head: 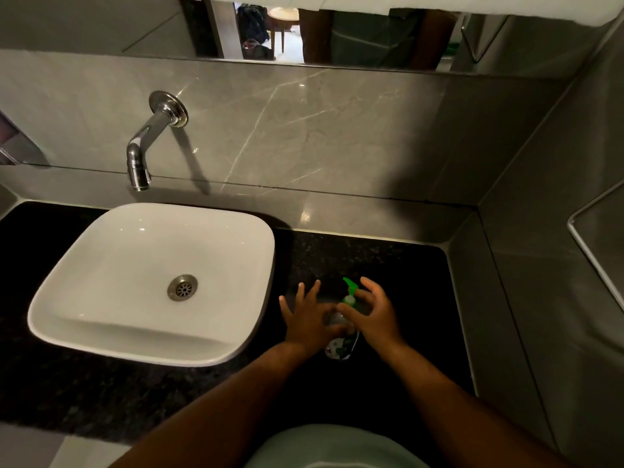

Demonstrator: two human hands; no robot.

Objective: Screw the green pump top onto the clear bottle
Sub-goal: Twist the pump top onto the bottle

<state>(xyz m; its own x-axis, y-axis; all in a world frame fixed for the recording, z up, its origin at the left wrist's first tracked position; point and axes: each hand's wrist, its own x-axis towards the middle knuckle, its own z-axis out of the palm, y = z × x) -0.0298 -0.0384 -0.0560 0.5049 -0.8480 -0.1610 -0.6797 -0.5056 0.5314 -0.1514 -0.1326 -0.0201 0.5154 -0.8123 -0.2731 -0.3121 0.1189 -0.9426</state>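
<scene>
A clear bottle (340,346) with a green and white label stands on the black counter (405,298), to the right of the sink. The green pump top (349,289) sits on its neck, spout pointing up and left. My left hand (309,320) rests against the bottle's left side, thumb on the body and fingers spread. My right hand (376,314) is on the right, its thumb and fingertips around the pump collar. Much of the bottle is hidden between the two hands.
A white square basin (84,292) with a metal drain sits on the left of the counter. A chrome wall tap (148,136) reaches over it. Grey stone walls close the back and right sides; a mirror runs above.
</scene>
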